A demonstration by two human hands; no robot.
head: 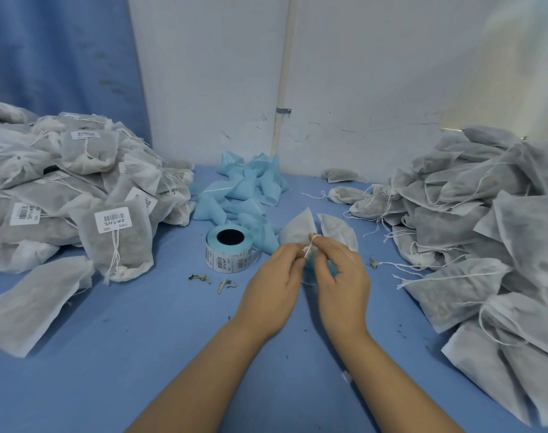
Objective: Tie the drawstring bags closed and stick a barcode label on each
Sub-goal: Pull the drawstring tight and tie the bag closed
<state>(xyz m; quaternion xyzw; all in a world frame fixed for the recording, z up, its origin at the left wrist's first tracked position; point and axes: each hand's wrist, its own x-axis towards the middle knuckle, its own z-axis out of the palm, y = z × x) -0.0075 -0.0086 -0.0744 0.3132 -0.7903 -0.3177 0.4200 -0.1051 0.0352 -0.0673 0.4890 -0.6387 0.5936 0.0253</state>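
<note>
A white drawstring bag stands at the table's middle, its top behind my fingers. My left hand and my right hand meet over it, and both pinch its white drawstring, which loops over my right forefinger. A roll of barcode labels lies just left of my hands. A heap of labelled, tied bags fills the left side. A heap of bags without labels, strings loose, fills the right side.
Crumpled blue backing strips are piled behind the roll, against the white wall. One flat bag lies at the front left. Dried leaf bits are scattered on the blue table.
</note>
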